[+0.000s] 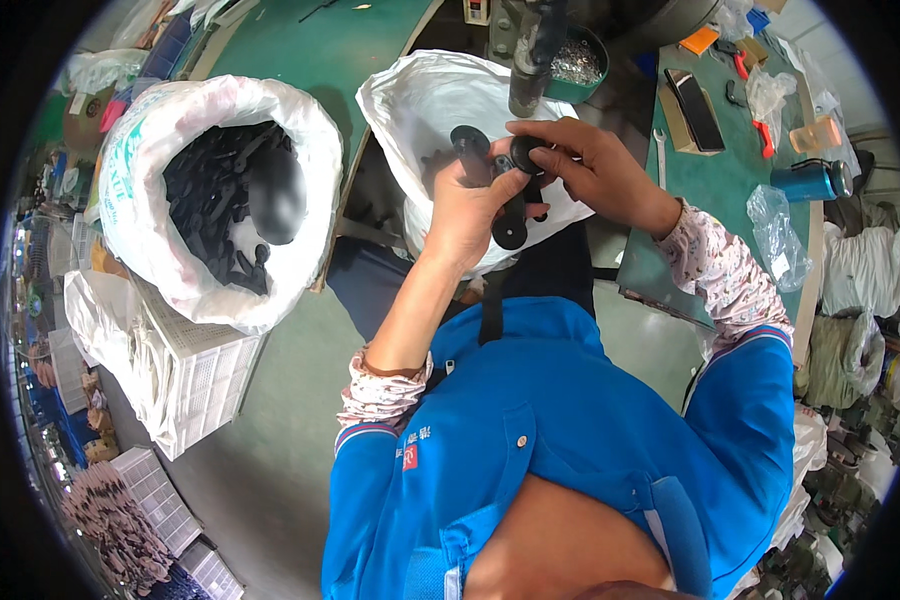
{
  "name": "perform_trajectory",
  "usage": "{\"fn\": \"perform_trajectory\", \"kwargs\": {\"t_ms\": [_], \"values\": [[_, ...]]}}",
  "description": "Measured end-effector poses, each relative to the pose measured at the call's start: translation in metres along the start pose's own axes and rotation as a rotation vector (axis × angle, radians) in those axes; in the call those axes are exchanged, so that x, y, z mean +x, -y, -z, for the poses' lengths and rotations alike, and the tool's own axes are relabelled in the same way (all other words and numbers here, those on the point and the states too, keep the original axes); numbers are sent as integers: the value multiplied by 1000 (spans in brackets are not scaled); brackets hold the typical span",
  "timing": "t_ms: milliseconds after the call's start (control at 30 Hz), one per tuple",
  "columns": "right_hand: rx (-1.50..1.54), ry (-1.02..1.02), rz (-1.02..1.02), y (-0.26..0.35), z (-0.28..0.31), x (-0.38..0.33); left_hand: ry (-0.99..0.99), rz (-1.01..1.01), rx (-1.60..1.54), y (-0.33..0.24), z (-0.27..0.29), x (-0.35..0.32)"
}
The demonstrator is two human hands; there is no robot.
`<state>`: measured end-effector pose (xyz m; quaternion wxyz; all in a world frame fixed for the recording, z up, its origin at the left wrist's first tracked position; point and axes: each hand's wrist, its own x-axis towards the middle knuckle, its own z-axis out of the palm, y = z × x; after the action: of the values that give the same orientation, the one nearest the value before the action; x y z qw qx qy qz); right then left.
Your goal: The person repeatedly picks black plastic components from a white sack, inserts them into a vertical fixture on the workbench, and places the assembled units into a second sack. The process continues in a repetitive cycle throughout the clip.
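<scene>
In front of my chest, above an open white sack [395, 100], my left hand [457, 222] is closed around several black plastic parts with rounded ends. One rounded part [467, 143] sticks out past its fingers; another black arm-like part [510, 230] hangs below them. My right hand [605, 170] pinches a round black knob-like piece [527, 153] against the parts in the left hand. Just beyond the fingertips stands a dark metal machine post [528, 88]. How the black pieces join is partly hidden by my fingers.
At left, a large white bag [130, 200] holds many black parts [205, 185], near a white plastic crate [215, 375]. A green bowl [602, 85] of small metal pieces sits behind the post. On the right bench are a phone [695, 110], a wrench [660, 155] and a blue flask [805, 180].
</scene>
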<state>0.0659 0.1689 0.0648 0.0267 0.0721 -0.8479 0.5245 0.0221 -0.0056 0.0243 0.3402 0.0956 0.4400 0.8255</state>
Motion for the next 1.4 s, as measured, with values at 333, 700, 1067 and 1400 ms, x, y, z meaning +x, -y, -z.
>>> {"fn": "perform_trajectory", "kwargs": {"t_ms": [333, 700, 1067, 1400], "values": [[156, -276, 34, 17, 56, 31, -91, 29, 42, -7, 7, 3], [288, -147, -199, -8, 73, 69, -146, 48, 256, -12, 2, 6], [-891, -29, 830, 15, -2, -7, -8, 116, 342, 6, -8, 9], [20, -33, -57, 5, 14, -2, 26, 99, 346, -2, -6, -5]]}}
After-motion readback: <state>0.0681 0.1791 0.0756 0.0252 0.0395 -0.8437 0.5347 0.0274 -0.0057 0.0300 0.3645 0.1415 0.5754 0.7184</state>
